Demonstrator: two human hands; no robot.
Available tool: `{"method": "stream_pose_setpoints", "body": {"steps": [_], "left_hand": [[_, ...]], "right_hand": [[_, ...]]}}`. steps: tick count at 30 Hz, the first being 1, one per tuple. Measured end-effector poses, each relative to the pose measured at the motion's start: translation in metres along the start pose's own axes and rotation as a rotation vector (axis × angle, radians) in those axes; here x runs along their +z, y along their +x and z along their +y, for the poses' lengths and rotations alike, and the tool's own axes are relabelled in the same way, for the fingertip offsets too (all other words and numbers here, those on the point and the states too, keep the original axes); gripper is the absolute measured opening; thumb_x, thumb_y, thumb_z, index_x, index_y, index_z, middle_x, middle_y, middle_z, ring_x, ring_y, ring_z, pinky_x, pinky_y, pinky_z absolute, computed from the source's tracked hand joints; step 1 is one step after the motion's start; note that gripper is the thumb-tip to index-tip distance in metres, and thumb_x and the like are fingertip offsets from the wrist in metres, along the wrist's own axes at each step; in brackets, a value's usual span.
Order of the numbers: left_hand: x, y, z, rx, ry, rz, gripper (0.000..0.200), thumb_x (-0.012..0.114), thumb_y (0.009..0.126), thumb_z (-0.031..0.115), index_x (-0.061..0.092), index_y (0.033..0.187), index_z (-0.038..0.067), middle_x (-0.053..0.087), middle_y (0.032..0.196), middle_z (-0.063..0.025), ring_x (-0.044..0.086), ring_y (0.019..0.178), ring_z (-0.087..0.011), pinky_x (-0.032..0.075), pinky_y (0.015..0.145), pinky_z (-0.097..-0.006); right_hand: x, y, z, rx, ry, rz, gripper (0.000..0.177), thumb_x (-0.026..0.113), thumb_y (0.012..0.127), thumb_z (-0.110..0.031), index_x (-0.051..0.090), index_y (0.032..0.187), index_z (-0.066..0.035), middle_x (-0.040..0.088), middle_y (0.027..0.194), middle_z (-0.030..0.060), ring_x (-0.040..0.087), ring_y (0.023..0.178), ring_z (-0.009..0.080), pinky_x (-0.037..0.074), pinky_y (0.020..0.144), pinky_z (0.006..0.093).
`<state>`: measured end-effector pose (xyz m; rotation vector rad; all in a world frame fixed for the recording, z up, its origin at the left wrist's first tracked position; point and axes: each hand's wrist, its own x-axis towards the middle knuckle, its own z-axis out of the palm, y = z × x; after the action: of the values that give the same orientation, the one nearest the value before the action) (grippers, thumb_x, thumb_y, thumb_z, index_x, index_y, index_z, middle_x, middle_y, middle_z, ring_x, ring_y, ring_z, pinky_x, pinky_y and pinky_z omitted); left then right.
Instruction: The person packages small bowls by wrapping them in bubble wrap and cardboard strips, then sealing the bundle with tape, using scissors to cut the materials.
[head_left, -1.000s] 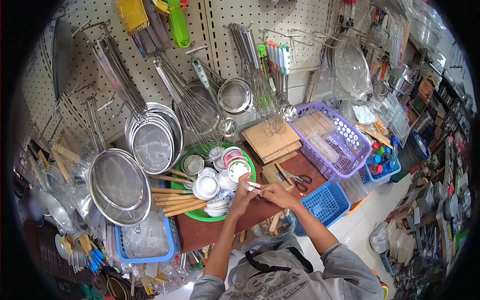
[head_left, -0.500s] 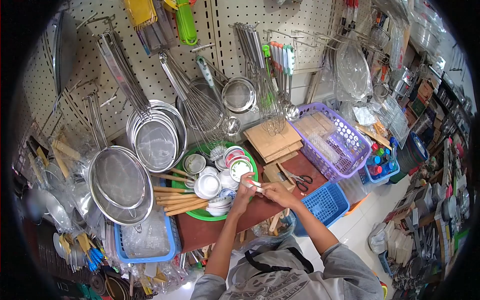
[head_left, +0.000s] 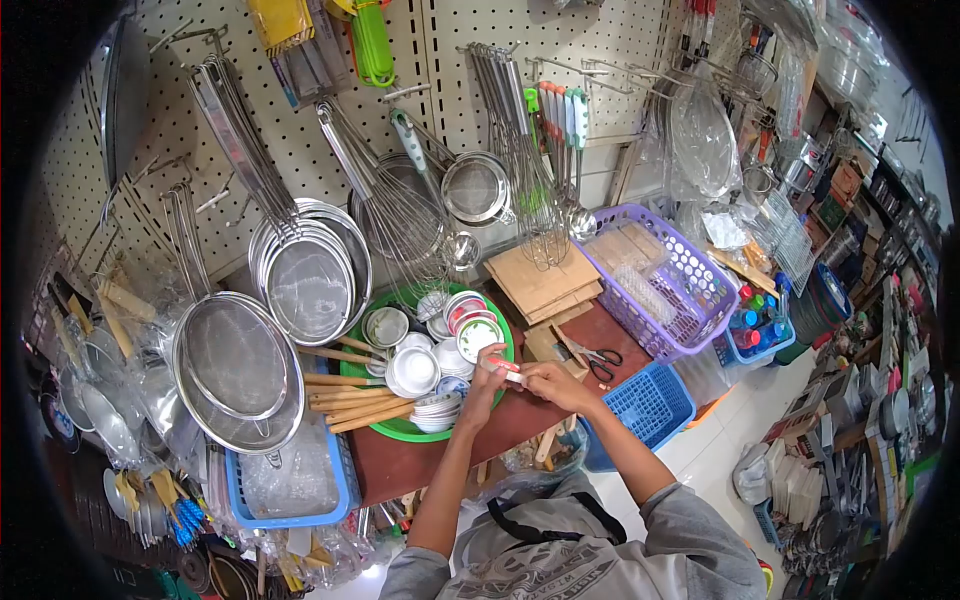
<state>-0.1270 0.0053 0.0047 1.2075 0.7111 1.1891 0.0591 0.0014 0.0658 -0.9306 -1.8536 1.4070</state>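
Note:
My left hand (head_left: 482, 390) grips a small red-and-white piece (head_left: 505, 369), with a red upper part and a pale edge; its kind is too small to make out. Closed fingers of my right hand (head_left: 558, 386) meet the same piece from the right side. Both hands are above the red-brown tabletop (head_left: 385, 468), just right of a green round tray (head_left: 400, 432). In that tray sit several small white bowls (head_left: 412, 371), a green-patterned dish (head_left: 480, 340) and a stack of small dishes (head_left: 437, 412).
Wooden handles (head_left: 365, 405) stick out over the tray's left side. Scissors (head_left: 600, 362) lie to the right, by cardboard sheets (head_left: 540, 275). A purple basket (head_left: 665, 335) and blue baskets (head_left: 645, 405) stand further right. Strainers (head_left: 238, 360) and whisks (head_left: 385, 200) hang from the pegboard.
The hands stay almost in place. More of the red upper part shows between my fingers now. The whole view has shifted very slightly.

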Motion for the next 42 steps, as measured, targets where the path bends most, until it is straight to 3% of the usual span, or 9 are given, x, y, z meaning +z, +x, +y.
{"method": "stream_pose_setpoints", "body": {"steps": [3, 11, 17, 21, 26, 29, 32, 38, 42], "left_hand": [[0.004, 0.0, 0.004, -0.032, -0.14, 0.018, 0.05, 0.045, 0.101, 0.038, 0.037, 0.14, 0.009, 0.056, 0.104, -0.0056, 0.056, 0.088, -0.0139, 0.046, 0.077, -0.0266], [-0.008, 0.004, -0.002, -0.091, -0.328, -0.06, 0.049, 0.042, 0.102, 0.035, 0.036, 0.14, 0.005, 0.056, 0.104, -0.0083, 0.052, 0.079, -0.0145, 0.05, 0.078, -0.0304], [0.003, 0.002, 0.0, -0.014, -0.091, -0.041, 0.049, 0.045, 0.101, 0.037, 0.039, 0.137, 0.004, 0.057, 0.1, -0.007, 0.051, 0.078, -0.0124, 0.051, 0.079, -0.0318], [0.002, 0.004, 0.001, -0.033, -0.235, -0.049, 0.05, 0.047, 0.1, 0.038, 0.039, 0.136, 0.004, 0.058, 0.098, -0.0067, 0.053, 0.079, -0.0124, 0.052, 0.078, -0.0315], [0.001, 0.001, 0.012, -0.09, -0.35, -0.046, 0.051, 0.047, 0.099, 0.038, 0.039, 0.136, 0.004, 0.057, 0.097, -0.0067, 0.053, 0.078, -0.0124, 0.052, 0.076, -0.031], [0.005, 0.001, 0.008, 0.082, -0.123, -0.075, 0.049, 0.046, 0.1, 0.035, 0.039, 0.136, 0.003, 0.055, 0.097, -0.0062, 0.05, 0.077, -0.0124, 0.052, 0.074, -0.0304], [0.009, -0.001, 0.018, -0.005, 0.029, -0.041, 0.048, 0.044, 0.1, 0.033, 0.039, 0.135, 0.002, 0.053, 0.097, -0.0059, 0.049, 0.076, -0.0127, 0.052, 0.075, -0.0307], [0.007, 0.0, 0.012, -0.073, -0.324, -0.007, 0.046, 0.044, 0.1, 0.031, 0.038, 0.135, 0.002, 0.054, 0.099, -0.0077, 0.052, 0.076, -0.013, 0.053, 0.068, -0.0287], [0.001, 0.002, 0.007, -0.024, -0.206, -0.063, 0.047, 0.045, 0.1, 0.033, 0.038, 0.135, 0.003, 0.056, 0.103, -0.0093, 0.056, 0.078, -0.0149, 0.054, 0.07, -0.0299]], "right_hand": [[-0.002, -0.001, -0.003, 0.086, 0.059, -0.035, 0.022, 0.047, 0.088, -0.019, 0.058, 0.08, -0.002, 0.047, 0.068, -0.0004, 0.041, 0.058, 0.0063, 0.031, 0.052, 0.0225], [-0.002, -0.003, -0.006, 0.014, 0.132, -0.057, 0.024, 0.044, 0.088, -0.019, 0.057, 0.078, -0.002, 0.046, 0.067, -0.001, 0.041, 0.056, 0.0065, 0.031, 0.051, 0.0221], [-0.002, -0.004, -0.008, 0.091, 0.106, 0.013, 0.022, 0.045, 0.086, -0.02, 0.056, 0.079, -0.003, 0.041, 0.065, -0.0028, 0.04, 0.056, 0.0064, 0.031, 0.049, 0.0222], [-0.008, -0.005, 0.004, 0.138, 0.173, -0.041, 0.025, 0.045, 0.086, -0.02, 0.06, 0.086, -0.001, 0.041, 0.065, -0.0029, 0.04, 0.056, 0.0064, 0.031, 0.048, 0.0222], [-0.005, -0.006, -0.003, 0.055, 0.181, -0.035, 0.023, 0.043, 0.087, -0.019, 0.057, 0.081, -0.001, 0.042, 0.067, -0.0021, 0.04, 0.057, 0.0063, 0.031, 0.048, 0.022], [-0.002, -0.006, -0.004, 0.081, 0.128, -0.001, 0.023, 0.042, 0.087, -0.018, 0.056, 0.08, -0.001, 0.042, 0.067, -0.0016, 0.04, 0.057, 0.0064, 0.031, 0.048, 0.0221], [-0.004, -0.006, -0.003, 0.117, 0.145, -0.017, 0.023, 0.041, 0.087, -0.017, 0.055, 0.081, 0.001, 0.043, 0.067, -0.0012, 0.041, 0.057, 0.0065, 0.031, 0.048, 0.0222], [-0.003, -0.007, -0.005, 0.074, 0.198, -0.053, 0.022, 0.041, 0.087, -0.017, 0.051, 0.075, -0.001, 0.042, 0.068, -0.0011, 0.04, 0.057, 0.0073, 0.032, 0.048, 0.0233], [0.0, -0.006, 0.0, -0.007, 0.152, 0.019, 0.024, 0.042, 0.088, -0.017, 0.049, 0.069, -0.003, 0.042, 0.069, -0.0009, 0.04, 0.057, 0.008, 0.033, 0.049, 0.0243]]}}
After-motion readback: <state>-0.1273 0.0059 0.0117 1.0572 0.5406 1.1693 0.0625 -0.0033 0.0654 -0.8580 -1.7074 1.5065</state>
